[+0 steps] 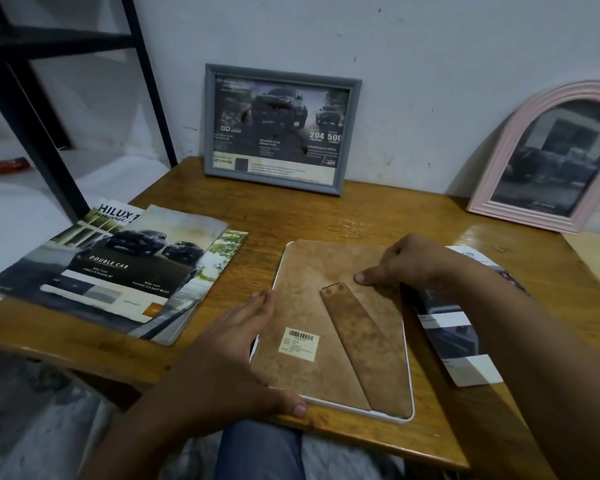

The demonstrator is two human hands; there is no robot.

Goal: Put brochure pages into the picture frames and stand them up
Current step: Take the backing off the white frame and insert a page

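White frame (329,327) lay face-down near the front of the tabletop (378,216), brown backing up w/ the easel leg (364,344) flat; left hand (229,344) lay flat-fingered along its left edge, thumb at the front rim, and right hand (413,261) pressed a finger on the backing, neither really gripping. Imo the board could've popped loose or pinched the page crooked if that press slid. Brochures (118,271) sat left, a loose page (454,327) right under the forearm, prob snaggable, plus a grey frame (278,129) and pink arched frame (548,157) already leaning on the wall.
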